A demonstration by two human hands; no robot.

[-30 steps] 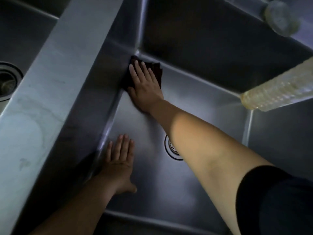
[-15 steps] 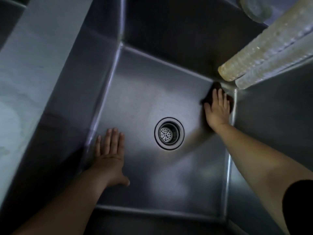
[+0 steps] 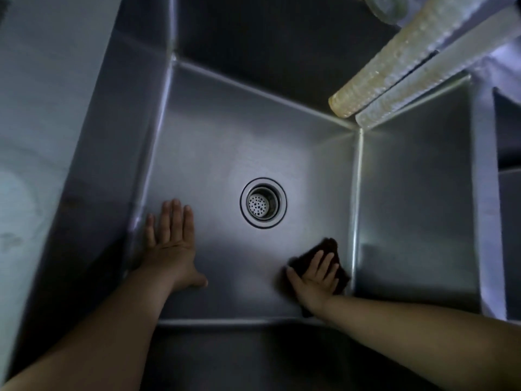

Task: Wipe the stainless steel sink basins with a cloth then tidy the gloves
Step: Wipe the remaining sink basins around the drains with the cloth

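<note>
I look straight down into a stainless steel sink basin (image 3: 225,142) with a round drain strainer (image 3: 263,203) in its floor. My right hand (image 3: 317,280) lies flat on a dark brown cloth (image 3: 338,273), pressing it against the basin floor in the near right corner. The cloth shows around and beyond my fingers. My left hand (image 3: 172,244) rests palm down with fingers together on the basin floor at the near left, beside the left wall, holding nothing. No gloves are in view.
A wide steel divider (image 3: 56,122) runs along the left of the basin. Two pale ribbed rolled mats (image 3: 417,55) lie across the far right corner above the basin. A round knob (image 3: 384,5) sits at the top edge. Another compartment's rim (image 3: 507,176) shows at far right.
My right hand has swept the cloth from the far left corner to the far right corner, then down to the near right corner. My left hand stayed planted.
</note>
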